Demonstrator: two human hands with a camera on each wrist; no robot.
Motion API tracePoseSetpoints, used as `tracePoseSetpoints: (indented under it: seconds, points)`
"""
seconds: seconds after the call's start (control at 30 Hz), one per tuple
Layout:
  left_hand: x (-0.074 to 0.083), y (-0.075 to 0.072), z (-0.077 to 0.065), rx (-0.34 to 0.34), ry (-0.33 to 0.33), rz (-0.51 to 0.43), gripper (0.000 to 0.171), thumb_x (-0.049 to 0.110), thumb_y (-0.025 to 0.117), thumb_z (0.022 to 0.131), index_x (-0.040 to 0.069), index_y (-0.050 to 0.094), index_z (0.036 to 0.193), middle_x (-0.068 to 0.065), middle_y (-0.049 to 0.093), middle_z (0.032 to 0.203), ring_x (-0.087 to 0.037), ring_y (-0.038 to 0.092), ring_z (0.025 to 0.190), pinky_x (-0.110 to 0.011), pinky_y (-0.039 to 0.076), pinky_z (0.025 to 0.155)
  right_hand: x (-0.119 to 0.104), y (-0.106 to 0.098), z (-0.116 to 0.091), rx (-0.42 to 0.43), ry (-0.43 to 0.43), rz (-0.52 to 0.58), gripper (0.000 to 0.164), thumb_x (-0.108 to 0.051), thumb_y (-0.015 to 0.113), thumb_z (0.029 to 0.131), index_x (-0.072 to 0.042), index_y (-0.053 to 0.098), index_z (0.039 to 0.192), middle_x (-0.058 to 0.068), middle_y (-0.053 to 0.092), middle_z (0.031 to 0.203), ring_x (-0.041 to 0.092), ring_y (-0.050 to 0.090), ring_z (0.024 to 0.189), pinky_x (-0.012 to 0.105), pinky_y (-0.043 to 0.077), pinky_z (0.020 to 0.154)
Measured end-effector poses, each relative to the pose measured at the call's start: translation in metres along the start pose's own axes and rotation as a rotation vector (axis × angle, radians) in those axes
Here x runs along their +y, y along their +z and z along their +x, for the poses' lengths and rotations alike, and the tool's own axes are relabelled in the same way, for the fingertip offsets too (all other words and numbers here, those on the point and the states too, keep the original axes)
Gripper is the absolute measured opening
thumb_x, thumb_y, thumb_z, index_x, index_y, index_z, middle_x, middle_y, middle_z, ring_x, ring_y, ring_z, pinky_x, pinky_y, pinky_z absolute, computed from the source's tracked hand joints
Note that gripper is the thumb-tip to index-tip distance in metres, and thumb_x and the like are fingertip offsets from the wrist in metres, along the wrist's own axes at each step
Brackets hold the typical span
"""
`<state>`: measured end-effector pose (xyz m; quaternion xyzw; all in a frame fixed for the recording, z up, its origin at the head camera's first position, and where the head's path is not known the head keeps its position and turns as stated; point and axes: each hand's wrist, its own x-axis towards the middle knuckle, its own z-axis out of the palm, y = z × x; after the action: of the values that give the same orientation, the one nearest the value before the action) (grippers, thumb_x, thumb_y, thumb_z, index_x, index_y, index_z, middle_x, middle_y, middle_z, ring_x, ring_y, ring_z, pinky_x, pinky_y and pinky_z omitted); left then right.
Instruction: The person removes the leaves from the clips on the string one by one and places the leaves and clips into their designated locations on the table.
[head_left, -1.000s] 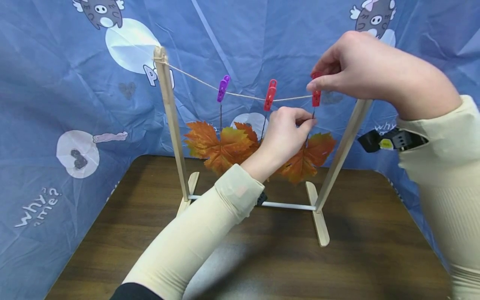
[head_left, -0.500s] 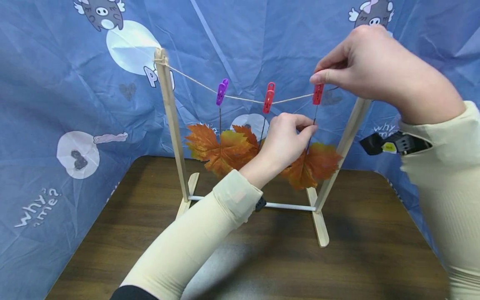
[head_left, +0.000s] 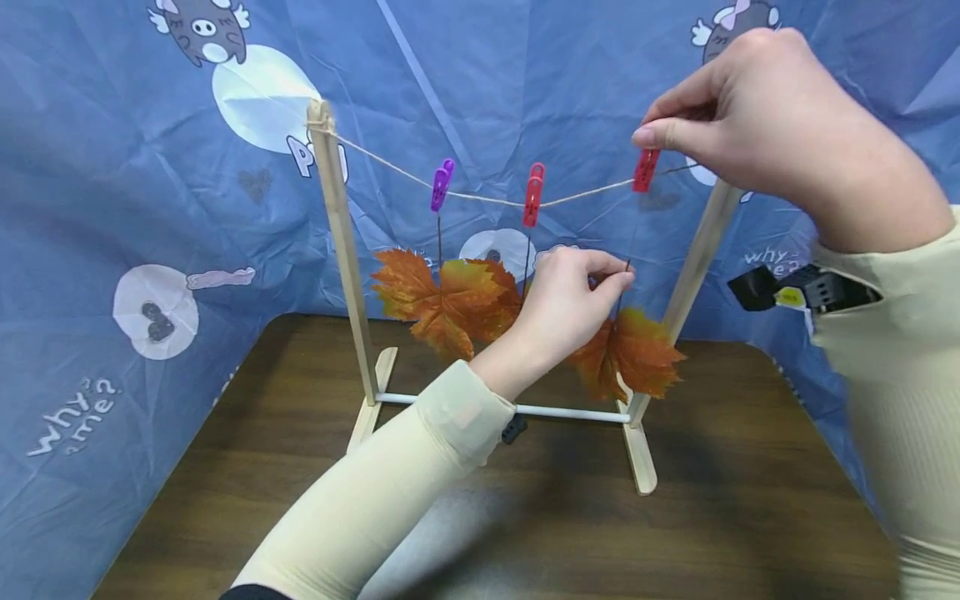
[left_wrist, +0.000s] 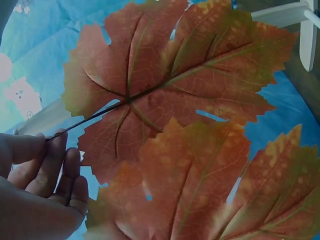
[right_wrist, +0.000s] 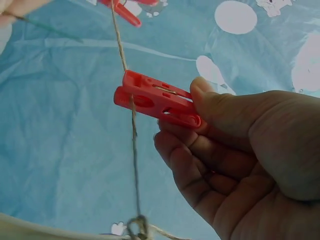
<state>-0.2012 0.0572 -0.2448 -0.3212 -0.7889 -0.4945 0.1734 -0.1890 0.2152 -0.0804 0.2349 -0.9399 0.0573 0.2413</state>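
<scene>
My left hand (head_left: 566, 292) pinches the thin dark stem of an orange-green maple leaf (head_left: 630, 354), which hangs below its fingertips. The stem's top end stands apart from the clothespins. Up on the right, my right hand (head_left: 765, 117) holds a red clothespin (head_left: 647, 171) by its handle end between thumb and fingers. In the right wrist view that clothespin sits across the twine (right_wrist: 135, 165). Farther left on the line, a purple clothespin (head_left: 441, 185) and another red clothespin (head_left: 533, 196) each have a leaf stem below them. Their leaves (head_left: 435, 300) overlap, partly behind my left hand.
A wooden post (head_left: 341, 250) on the left and another post (head_left: 693, 250) on the right carry the line. A white rod (head_left: 570, 412) joins them near their feet on the brown table (head_left: 487, 517). Behind hangs a blue printed cloth (head_left: 97, 208).
The leaf in my left hand has come down, its stem now apart from the right red clothespin. My right hand has moved up and right with that clothespin, pulling the twine along.
</scene>
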Motion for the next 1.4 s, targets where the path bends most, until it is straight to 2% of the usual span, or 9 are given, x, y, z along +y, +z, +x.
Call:
tracePoseSetpoints:
  seconds: [0.2, 0.43, 0.63, 0.8, 0.93, 1.03, 1.17, 1.23, 1.4]
  points:
    - [0.001, 0.002, -0.008, -0.039, -0.001, -0.005, 0.013, 0.013, 0.073, 0.096, 0.007, 0.081, 0.105, 0.005, 0.076, 0.092, -0.004, 0.055, 0.067, -0.020, 0.043, 0.059, 0.001, -0.003, -0.001, 0.048, 0.023, 0.004, 0.033, -0.029, 0.069, 0.100, 0.000, 0.077, 0.115, 0.021, 0.073, 0.094, 0.025, 0.046, 0.067, 0.023, 0.034, 0.052]
    - [0.002, -0.001, -0.024, -0.064, -0.044, -0.093, 0.014, 0.013, 0.074, 0.096, 0.007, 0.081, 0.106, 0.003, 0.076, 0.096, -0.004, 0.061, 0.075, -0.021, 0.045, 0.062, 0.004, -0.003, -0.007, 0.060, 0.064, 0.008, 0.036, -0.031, 0.067, 0.100, -0.001, 0.075, 0.118, 0.022, 0.072, 0.095, 0.026, 0.046, 0.070, 0.020, 0.036, 0.052]
    - [0.004, -0.004, -0.038, -0.090, -0.048, -0.138, 0.014, 0.012, 0.074, 0.095, 0.007, 0.081, 0.106, 0.007, 0.075, 0.093, -0.002, 0.060, 0.073, -0.022, 0.045, 0.060, 0.007, -0.002, -0.017, 0.074, 0.074, 0.012, 0.035, -0.028, 0.068, 0.100, 0.000, 0.074, 0.120, 0.024, 0.072, 0.101, 0.027, 0.052, 0.075, 0.012, 0.035, 0.057]
    - [0.003, -0.005, -0.050, -0.081, -0.044, -0.176, 0.011, 0.011, 0.074, 0.095, 0.007, 0.081, 0.103, 0.009, 0.075, 0.091, 0.000, 0.060, 0.073, -0.022, 0.046, 0.059, 0.009, -0.003, -0.025, 0.087, 0.108, 0.028, 0.036, -0.028, 0.068, 0.100, -0.001, 0.073, 0.123, 0.025, 0.071, 0.105, 0.028, 0.056, 0.077, 0.007, 0.034, 0.060]
    - [0.005, -0.005, -0.060, -0.085, -0.030, -0.216, 0.011, 0.009, 0.074, 0.095, 0.006, 0.081, 0.102, 0.008, 0.075, 0.092, 0.001, 0.062, 0.078, -0.021, 0.049, 0.064, 0.009, -0.003, -0.031, 0.101, 0.105, 0.031, 0.036, -0.027, 0.070, 0.099, 0.000, 0.073, 0.122, 0.024, 0.072, 0.103, 0.023, 0.052, 0.075, 0.009, 0.035, 0.057]
    - [0.008, -0.004, -0.067, -0.098, -0.015, -0.252, 0.011, 0.008, 0.074, 0.095, 0.004, 0.080, 0.102, 0.004, 0.076, 0.095, 0.001, 0.063, 0.083, -0.022, 0.050, 0.065, 0.009, -0.003, -0.037, 0.122, 0.100, 0.038, 0.037, -0.027, 0.071, 0.098, 0.000, 0.073, 0.122, 0.023, 0.071, 0.105, 0.021, 0.053, 0.076, 0.007, 0.035, 0.060]
    - [0.011, -0.003, -0.076, -0.110, -0.020, -0.296, 0.011, 0.007, 0.073, 0.095, 0.003, 0.080, 0.103, 0.002, 0.076, 0.096, 0.000, 0.062, 0.078, -0.024, 0.048, 0.055, 0.006, -0.001, -0.047, 0.156, 0.056, 0.045, 0.035, -0.025, 0.073, 0.096, 0.000, 0.073, 0.121, 0.021, 0.072, 0.102, 0.020, 0.054, 0.076, 0.008, 0.036, 0.062]
    - [0.011, -0.003, -0.080, -0.108, -0.018, -0.296, 0.011, 0.007, 0.073, 0.094, 0.003, 0.080, 0.102, 0.001, 0.076, 0.095, 0.001, 0.061, 0.078, -0.024, 0.049, 0.057, 0.005, 0.002, -0.051, 0.168, 0.024, 0.042, 0.034, -0.023, 0.075, 0.095, 0.000, 0.074, 0.120, 0.019, 0.072, 0.098, 0.019, 0.054, 0.076, 0.010, 0.037, 0.062]
    - [0.009, -0.002, -0.089, -0.093, 0.000, -0.294, 0.009, 0.006, 0.074, 0.093, 0.003, 0.080, 0.100, -0.001, 0.076, 0.094, 0.003, 0.064, 0.088, -0.023, 0.051, 0.078, 0.003, 0.009, -0.062, 0.185, 0.005, 0.077, 0.033, -0.023, 0.079, 0.092, -0.004, 0.075, 0.118, 0.011, 0.072, 0.093, 0.016, 0.055, 0.082, 0.011, 0.037, 0.072]
